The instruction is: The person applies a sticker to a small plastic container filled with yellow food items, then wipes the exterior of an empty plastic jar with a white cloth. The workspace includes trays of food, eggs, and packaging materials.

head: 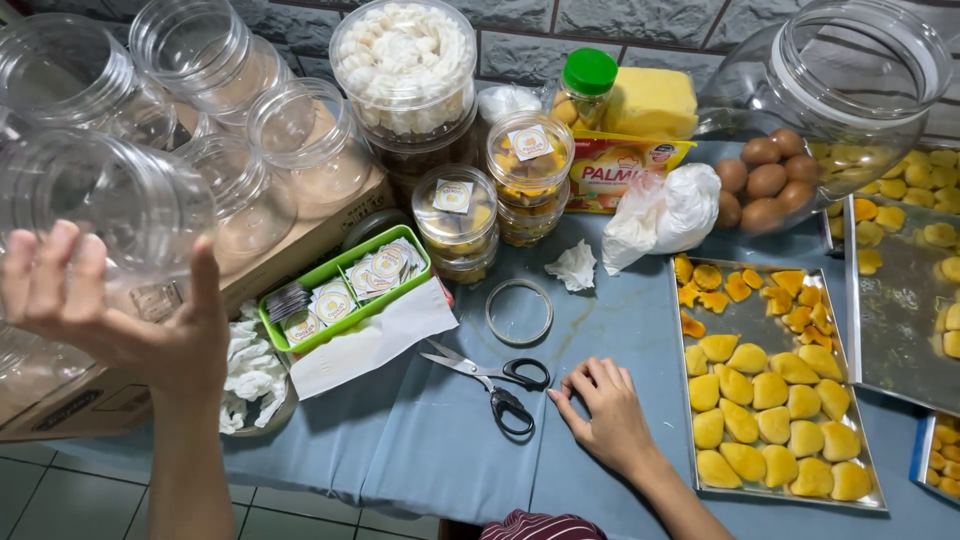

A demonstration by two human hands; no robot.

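Gripping a clear plastic jar (95,210) from beneath, the left hand (120,310) has its fingers curled round it. The right hand (605,410) rests empty, fingers loosely bent, on the desk (430,440) just beside black-handled scissors (495,380).

Your left hand (120,320) grips a jar (95,215) at the left, in front of more jars on a carton (300,245). Your right hand (610,415) rests flat on the table cloth (420,440), just right of the scissors (500,385). Behind the scissors: a ring (519,311); left of it, a basket (345,290) holding stickers. Right of your hand, a tray (770,385) bearing pastries. Behind the tray, eggs (760,185).
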